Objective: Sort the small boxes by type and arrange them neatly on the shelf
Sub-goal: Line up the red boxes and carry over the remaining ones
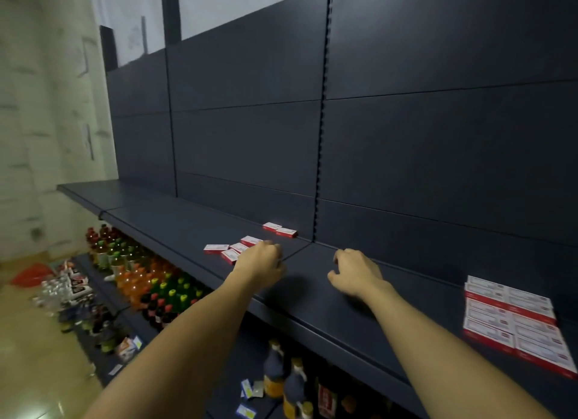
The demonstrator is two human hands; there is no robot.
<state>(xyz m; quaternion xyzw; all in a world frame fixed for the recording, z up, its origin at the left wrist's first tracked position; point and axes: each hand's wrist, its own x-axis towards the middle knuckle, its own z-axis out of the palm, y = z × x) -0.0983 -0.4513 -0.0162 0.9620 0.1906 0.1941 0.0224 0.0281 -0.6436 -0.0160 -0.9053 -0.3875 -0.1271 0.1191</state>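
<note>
I see my left hand (261, 259) curled over loose red-and-white boxes (233, 250) at nine o'clock on the shelf (175, 221), grip unclear; right hand (356, 273) loosely curled, empty.

A tall dark grey metal shelving unit (406, 121) fills most of the view, its back panels split by a slotted upright post (322, 131). To the left stands a pale whitewashed wall (37, 106). Below it lies a glossy tan floor (34, 340). The light is dim and cool.
</note>
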